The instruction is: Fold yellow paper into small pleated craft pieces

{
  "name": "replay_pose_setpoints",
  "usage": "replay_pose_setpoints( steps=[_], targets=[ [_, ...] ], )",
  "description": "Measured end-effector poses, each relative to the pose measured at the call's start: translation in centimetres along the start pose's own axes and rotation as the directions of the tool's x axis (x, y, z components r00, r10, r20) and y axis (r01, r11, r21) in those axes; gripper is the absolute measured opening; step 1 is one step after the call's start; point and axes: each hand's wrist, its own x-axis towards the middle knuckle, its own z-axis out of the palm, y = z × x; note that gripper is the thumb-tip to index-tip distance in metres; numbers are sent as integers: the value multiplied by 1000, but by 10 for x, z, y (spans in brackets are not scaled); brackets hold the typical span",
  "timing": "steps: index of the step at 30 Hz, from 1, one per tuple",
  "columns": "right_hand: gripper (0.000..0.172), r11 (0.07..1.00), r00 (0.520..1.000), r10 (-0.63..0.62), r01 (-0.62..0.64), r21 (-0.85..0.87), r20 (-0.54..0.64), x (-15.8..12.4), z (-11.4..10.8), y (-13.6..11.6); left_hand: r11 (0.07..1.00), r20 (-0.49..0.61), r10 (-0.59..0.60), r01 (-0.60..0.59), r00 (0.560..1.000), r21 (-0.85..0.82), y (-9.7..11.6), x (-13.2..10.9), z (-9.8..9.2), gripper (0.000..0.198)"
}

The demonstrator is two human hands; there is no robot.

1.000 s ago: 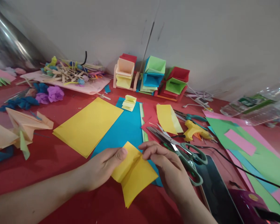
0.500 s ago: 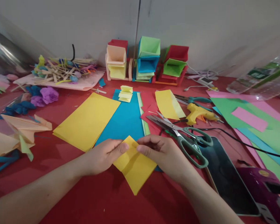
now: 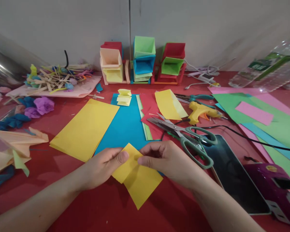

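Observation:
Both my hands hold a folded yellow paper piece [image 3: 137, 178] just above the red table [image 3: 103, 209], near its front edge. My left hand [image 3: 103, 167] pinches its left upper edge with the thumb on top. My right hand [image 3: 166, 159] pinches the top fold from the right, fingers curled. The paper's lower corner points toward me. Behind it lie a blue sheet [image 3: 125, 124] and a larger yellow sheet [image 3: 85, 129].
Green-handled scissors [image 3: 183, 133], a yellow glue gun [image 3: 201, 111] with black cord, and a dark phone [image 3: 232, 172] lie to the right. Stacked paper boxes [image 3: 143, 61] stand at the wall. Craft sticks [image 3: 55, 77] and paper flowers [image 3: 38, 106] lie at left. A plastic bottle [image 3: 265, 69] lies at far right.
The view has swung level and the hands have closed in on the paper's top fold. The folded piece looks narrower and more tightly gathered than a second ago.

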Motion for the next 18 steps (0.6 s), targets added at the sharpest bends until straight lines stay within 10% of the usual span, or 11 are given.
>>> replay_pose_setpoints(
  steps=[8,18],
  targets=[
    [19,997,998,13,-18,-77,-62,0,4,-3,975,178,-8,48,984,-217,0,2,3,19],
    [20,997,999,11,-14,-80,-47,-1,2,-3,992,-217,-91,69,972,-108,-18,-4,2,25]
  ],
)
